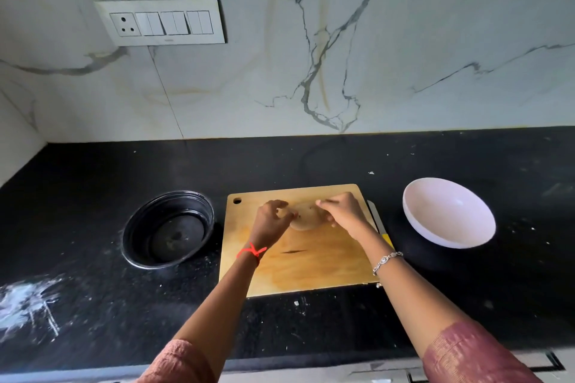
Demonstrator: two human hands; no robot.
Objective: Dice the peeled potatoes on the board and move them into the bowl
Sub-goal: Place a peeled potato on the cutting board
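Note:
A pale peeled potato (304,217) lies on the far half of the wooden cutting board (314,270). My left hand (270,222) touches its left side with curled fingers. My right hand (340,211) rests on its right side, fingers bent over it. A white bowl (448,214) stands empty on the counter to the right of the board. A knife (377,218) with a yellow handle lies along the board's right edge, partly hidden by my right forearm.
A black round container (169,228) sits left of the board on the black counter (93,305). White powdery smears mark the counter's front left. A marble wall with a switch panel (161,22) rises behind.

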